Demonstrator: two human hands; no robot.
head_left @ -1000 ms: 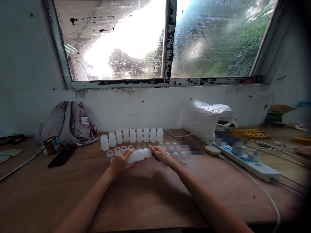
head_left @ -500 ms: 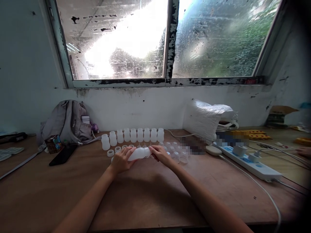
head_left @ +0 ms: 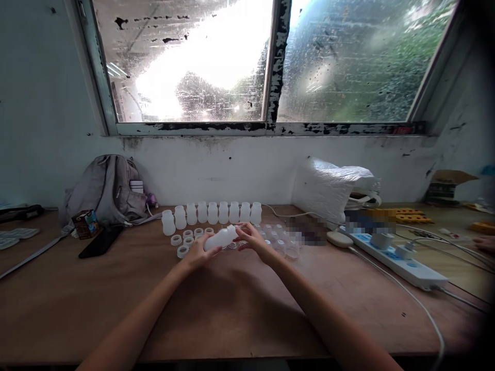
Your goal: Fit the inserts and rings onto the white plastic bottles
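A frosted white baby bottle is held above the table, tilted with its top end up to the right. My left hand wraps around its body from the left. At the top end, the fingers and thumb of my right hand close around the collar. Behind the hands stands a row of several similar bottle bodies, open at the top. White collar rings lie in rows beside my left hand. To the right of my right hand are clear domed covers.
At the left lie a grey backpack, a small box and a black phone. A white power strip with cables runs along the right, near a silvery bag. Another person's hand shows at the right edge.
The bottle has tipped so its top end points higher. My left hand has turned lower around the body, and my right fingers have shifted and spread slightly at the collar.
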